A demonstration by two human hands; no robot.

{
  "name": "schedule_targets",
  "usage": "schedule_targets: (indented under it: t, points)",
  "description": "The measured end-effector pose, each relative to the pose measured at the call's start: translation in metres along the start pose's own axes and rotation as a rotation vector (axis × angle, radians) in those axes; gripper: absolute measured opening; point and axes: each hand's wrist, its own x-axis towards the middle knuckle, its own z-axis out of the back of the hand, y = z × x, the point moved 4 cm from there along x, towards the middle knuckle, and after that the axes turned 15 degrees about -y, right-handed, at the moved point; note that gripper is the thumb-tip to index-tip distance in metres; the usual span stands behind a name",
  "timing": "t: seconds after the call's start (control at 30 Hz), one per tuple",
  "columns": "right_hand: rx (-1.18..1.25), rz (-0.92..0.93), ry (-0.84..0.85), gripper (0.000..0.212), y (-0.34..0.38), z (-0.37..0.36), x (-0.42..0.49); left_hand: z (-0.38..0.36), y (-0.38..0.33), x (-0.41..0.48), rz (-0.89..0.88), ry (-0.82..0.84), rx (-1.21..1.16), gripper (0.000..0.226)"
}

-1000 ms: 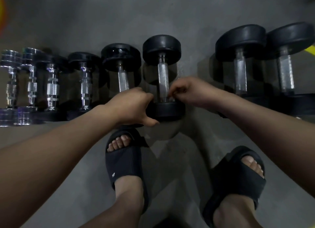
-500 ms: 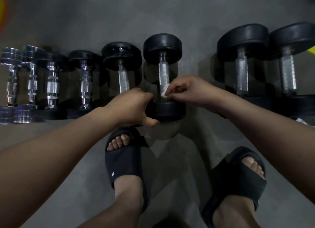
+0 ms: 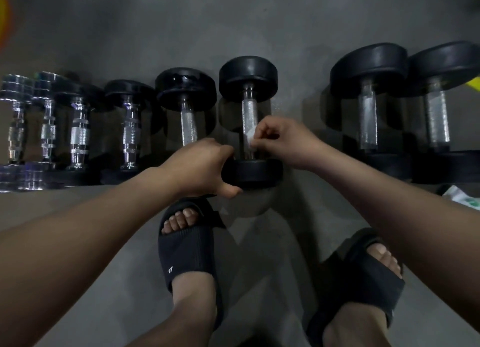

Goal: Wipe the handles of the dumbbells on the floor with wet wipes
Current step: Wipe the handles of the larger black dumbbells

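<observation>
A black dumbbell (image 3: 248, 78) with a knurled steel handle (image 3: 249, 113) lies on the grey floor in the middle of a row. My right hand (image 3: 284, 143) pinches a small white wet wipe (image 3: 250, 136) against the lower part of that handle. My left hand (image 3: 201, 169) grips the near weight head (image 3: 255, 174) of the same dumbbell, thumb under its edge. The lowest stretch of the handle is hidden behind my fingers.
More dumbbells lie side by side: a black one (image 3: 185, 88) just left, chrome ones (image 3: 80, 136) further left, two large black ones (image 3: 368, 69) on the right. A white-green pack (image 3: 465, 197) shows at the right edge. My feet in black slides (image 3: 188, 245) stand below.
My right hand has slid the wipe up the handle from its near end, so the white wipe now shows. My left hand has kept its hold on the weight head.
</observation>
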Motion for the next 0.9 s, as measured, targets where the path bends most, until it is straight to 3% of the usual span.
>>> schedule_targets:
  t: [0.03,0.17,0.23,0.43,0.7,0.77,0.9]
  points:
    - [-0.008,0.006,-0.009,0.015,0.001,0.000,0.003,0.000,0.000,0.000,0.002,0.001,-0.003,0.064]
    - [0.087,-0.130,-0.351,0.019,0.005,-0.003,0.036,0.002,-0.003,0.000,-0.017,-0.010,-0.013,0.063]
    - [0.096,-0.170,-0.427,0.019,0.004,-0.005,0.040,0.004,-0.004,0.000,-0.020,-0.018,-0.010,0.063]
    - [-0.050,-0.087,-0.088,0.017,0.000,-0.004,0.001,0.002,-0.003,-0.001,-0.013,-0.023,-0.021,0.064]
    - [0.112,-0.145,-0.458,0.016,0.007,-0.006,0.040,0.003,-0.003,0.000,-0.006,-0.018,-0.021,0.064]
    - [0.092,-0.125,-0.431,0.013,0.002,-0.006,0.017,0.002,-0.003,-0.001,0.001,-0.016,-0.030,0.063]
    - [0.002,-0.069,-0.198,0.012,-0.004,-0.001,-0.008,0.002,-0.002,-0.002,0.001,-0.019,-0.054,0.060]
